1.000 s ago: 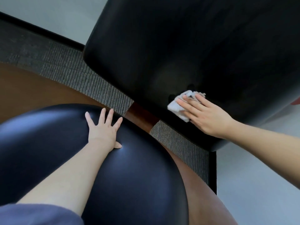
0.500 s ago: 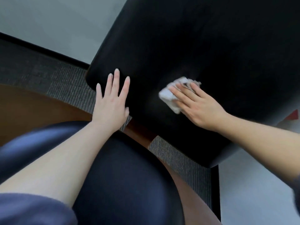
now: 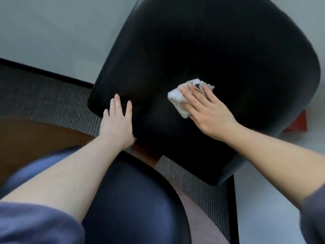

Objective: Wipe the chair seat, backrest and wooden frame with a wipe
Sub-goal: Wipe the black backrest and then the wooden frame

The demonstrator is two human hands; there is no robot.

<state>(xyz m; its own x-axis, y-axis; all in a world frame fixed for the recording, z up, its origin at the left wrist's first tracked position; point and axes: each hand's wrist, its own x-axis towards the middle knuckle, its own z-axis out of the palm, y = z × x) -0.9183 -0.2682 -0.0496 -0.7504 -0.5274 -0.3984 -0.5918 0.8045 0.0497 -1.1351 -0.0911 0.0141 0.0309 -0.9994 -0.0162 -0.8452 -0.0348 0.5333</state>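
Head view, wipe (image 3: 176,100) half hidden under right hand (image 3: 209,114) (backrest (image 3: 228,50) top cropped)

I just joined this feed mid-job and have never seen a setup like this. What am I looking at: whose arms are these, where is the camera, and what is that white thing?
There is no machine here. A person is working with bare hands, and the one picture comes from a camera worn on their head, looking forward and down. The right hand presses a crumpled white wipe flat against the black backrest. The left hand rests with straight fingers near the backrest's lower left edge and holds nothing. The shiny dark cushion nearest the camera is the seat, and the brown wooden frame shows to its left. Grey carpet lies beneath the chair.
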